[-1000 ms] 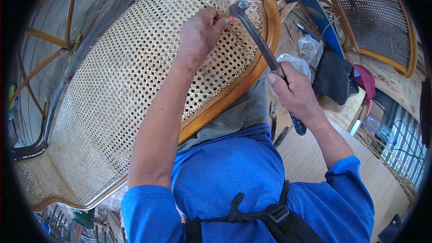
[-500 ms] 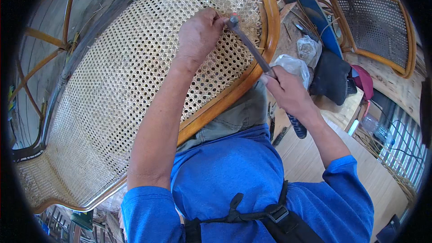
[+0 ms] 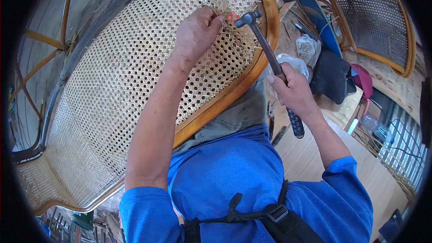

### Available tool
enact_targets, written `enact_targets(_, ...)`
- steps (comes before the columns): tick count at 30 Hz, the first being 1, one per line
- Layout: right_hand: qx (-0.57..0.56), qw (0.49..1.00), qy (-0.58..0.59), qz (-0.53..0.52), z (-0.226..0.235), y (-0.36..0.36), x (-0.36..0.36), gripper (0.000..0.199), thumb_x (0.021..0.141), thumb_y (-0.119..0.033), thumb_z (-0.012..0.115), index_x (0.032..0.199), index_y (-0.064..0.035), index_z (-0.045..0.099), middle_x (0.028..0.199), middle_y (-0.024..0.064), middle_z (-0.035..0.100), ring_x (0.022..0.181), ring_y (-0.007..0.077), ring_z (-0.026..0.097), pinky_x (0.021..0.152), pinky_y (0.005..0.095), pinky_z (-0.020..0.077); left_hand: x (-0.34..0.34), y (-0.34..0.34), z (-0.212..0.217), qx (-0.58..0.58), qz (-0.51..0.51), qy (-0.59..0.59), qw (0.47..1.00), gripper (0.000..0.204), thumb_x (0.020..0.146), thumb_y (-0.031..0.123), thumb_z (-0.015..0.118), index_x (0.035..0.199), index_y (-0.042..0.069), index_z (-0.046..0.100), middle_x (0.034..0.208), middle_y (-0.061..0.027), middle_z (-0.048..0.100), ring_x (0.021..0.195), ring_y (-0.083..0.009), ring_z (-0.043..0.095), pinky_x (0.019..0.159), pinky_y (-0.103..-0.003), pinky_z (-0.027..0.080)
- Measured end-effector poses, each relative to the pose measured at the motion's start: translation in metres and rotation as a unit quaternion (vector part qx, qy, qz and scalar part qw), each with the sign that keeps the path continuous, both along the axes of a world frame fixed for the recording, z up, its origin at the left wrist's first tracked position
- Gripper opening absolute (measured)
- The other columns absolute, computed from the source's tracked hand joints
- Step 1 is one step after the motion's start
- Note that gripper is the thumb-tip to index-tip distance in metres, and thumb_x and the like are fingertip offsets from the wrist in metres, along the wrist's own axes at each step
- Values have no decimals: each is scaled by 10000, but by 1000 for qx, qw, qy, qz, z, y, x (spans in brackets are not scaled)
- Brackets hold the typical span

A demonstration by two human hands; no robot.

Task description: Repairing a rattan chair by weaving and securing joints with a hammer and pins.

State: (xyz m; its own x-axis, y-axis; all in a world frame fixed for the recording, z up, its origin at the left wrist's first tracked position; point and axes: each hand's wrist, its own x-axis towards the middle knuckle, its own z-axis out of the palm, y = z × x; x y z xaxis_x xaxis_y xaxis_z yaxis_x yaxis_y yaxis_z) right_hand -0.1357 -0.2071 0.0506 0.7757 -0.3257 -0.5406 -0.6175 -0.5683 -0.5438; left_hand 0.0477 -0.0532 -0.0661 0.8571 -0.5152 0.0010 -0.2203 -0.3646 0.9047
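Observation:
My right hand [image 3: 293, 91] is wrapped round the handle of a hammer [image 3: 266, 47]. Its dark metal head is raised over the woven cane panel [image 3: 130, 76], near the wooden frame edge [image 3: 268, 13]. Against the cane, left of the hammer head, my left hand [image 3: 198, 30] is closed in a pinch. What its thumb and finger hold is too small to make out. Several bright red spots [image 3: 233, 16] show on the weave between that hand and the hammer head. The cane panel belongs to a large curved piece of furniture lying across my lap.
At the right stand another cane-backed chair [image 3: 373, 22] and a blue board [image 3: 317, 15]. Clear plastic bags [image 3: 308, 47], a black cloth-like item [image 3: 330, 78] and a dark red cap [image 3: 362, 81] lie nearby. A pale wooden board [image 3: 342, 166] is at my right side.
The hammer head has lifted away from my left fingertips and turned, shifting rightward, so its full shape shows. My left hand has moved slightly left, still pinched.

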Motion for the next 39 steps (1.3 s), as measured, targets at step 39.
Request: enact_targets(39, -82, 991, -81, 74, 3, 30, 6, 255, 900, -233, 574, 871, -2, 469, 671, 241, 569, 651, 451, 579, 560, 503, 437, -4, 0, 5, 21, 4, -15, 1000, 251, 890, 313, 599, 899, 65, 633, 846, -135, 648, 754, -318, 638, 671, -400, 503)
